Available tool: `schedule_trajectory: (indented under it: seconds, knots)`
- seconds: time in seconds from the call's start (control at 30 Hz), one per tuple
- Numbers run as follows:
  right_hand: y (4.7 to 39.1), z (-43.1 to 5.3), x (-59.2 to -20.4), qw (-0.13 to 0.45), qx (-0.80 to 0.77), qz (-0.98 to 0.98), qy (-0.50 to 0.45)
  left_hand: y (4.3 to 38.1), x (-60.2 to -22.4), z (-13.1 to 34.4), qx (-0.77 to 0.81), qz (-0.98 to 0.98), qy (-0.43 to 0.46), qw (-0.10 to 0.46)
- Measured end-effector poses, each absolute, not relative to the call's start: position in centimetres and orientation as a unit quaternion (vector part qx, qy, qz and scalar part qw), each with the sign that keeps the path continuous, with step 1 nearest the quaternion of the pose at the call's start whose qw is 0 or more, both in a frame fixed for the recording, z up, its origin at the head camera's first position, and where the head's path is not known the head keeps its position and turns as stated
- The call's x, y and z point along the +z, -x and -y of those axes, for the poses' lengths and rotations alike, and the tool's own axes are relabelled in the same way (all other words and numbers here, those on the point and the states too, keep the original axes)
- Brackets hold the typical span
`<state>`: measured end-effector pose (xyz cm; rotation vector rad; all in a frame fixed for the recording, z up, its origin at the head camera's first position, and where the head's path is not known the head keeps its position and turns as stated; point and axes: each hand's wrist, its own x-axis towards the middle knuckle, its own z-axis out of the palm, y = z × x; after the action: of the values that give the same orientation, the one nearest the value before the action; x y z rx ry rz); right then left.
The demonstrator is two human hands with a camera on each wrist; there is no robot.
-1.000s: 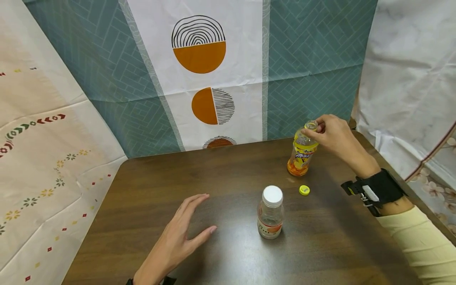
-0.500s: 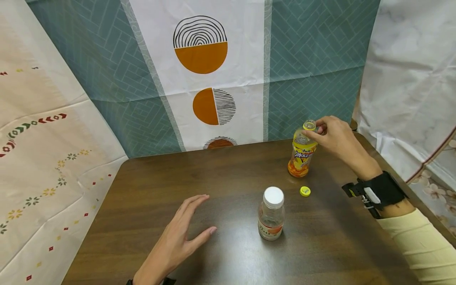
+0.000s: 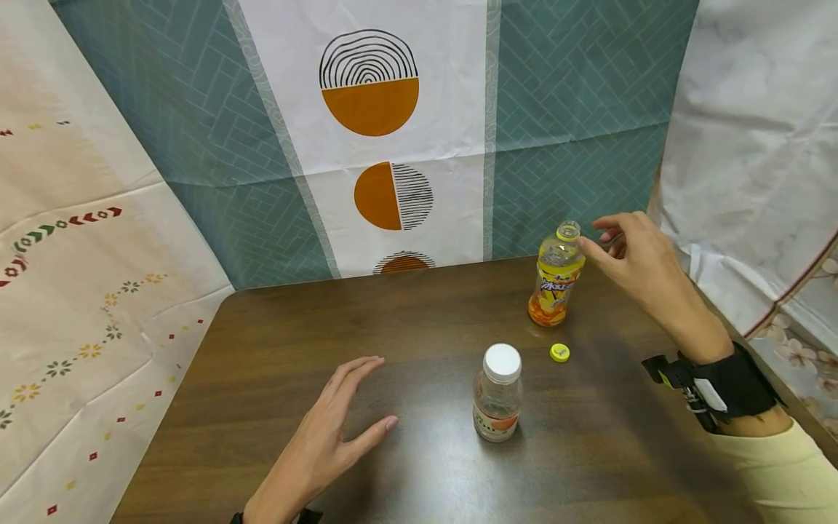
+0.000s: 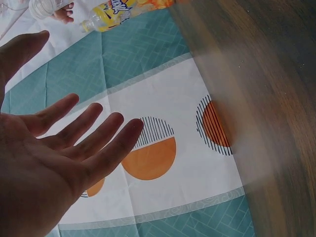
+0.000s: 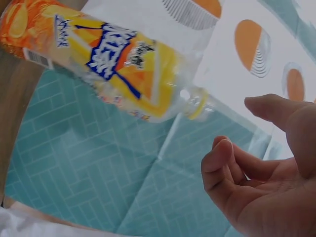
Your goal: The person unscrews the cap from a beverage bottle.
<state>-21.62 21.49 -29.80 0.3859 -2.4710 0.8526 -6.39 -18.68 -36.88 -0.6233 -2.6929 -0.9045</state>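
Note:
A plastic drink bottle point(image 3: 555, 284) with a yellow and orange label stands upright and uncapped at the table's back right. My right hand point(image 3: 644, 266) is just to the right of its neck, thumb and fingers parted; the right wrist view shows a gap between the fingertips and the bottle's mouth point(image 5: 201, 104). In front of the bottle lies a small yellow cap point(image 3: 559, 352). A clear jar point(image 3: 497, 407) with a white lid stands nearer the front. To its left my left hand point(image 3: 321, 437) hovers over the table with fingers extended and nothing in it.
The brown wooden table point(image 3: 393, 327) has its back edge against a patterned curtain point(image 3: 452, 94). White cloth point(image 3: 733, 145) hangs along the right side, and a flower-printed cloth point(image 3: 98, 313) covers the left.
My right hand has let go of the bottle's neck and drawn back to the right. The bottle stays standing in place. My left hand has not moved.

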Motion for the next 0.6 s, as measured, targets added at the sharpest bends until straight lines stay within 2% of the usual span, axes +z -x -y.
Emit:
schedule_trajectory:
  seconds: [0.33,0.6]
  knots:
    - [20.0,-20.8,-29.0,0.276,0.304,0.896,-0.170,6.3,-36.6,18.6,-0.306,0.919,0.222,0.117]
    - [18.3,-19.8,-28.9,0.242,0.316,0.894,-0.205,6.1,-36.5,18.6,-0.303,0.915,0.230,0.132]
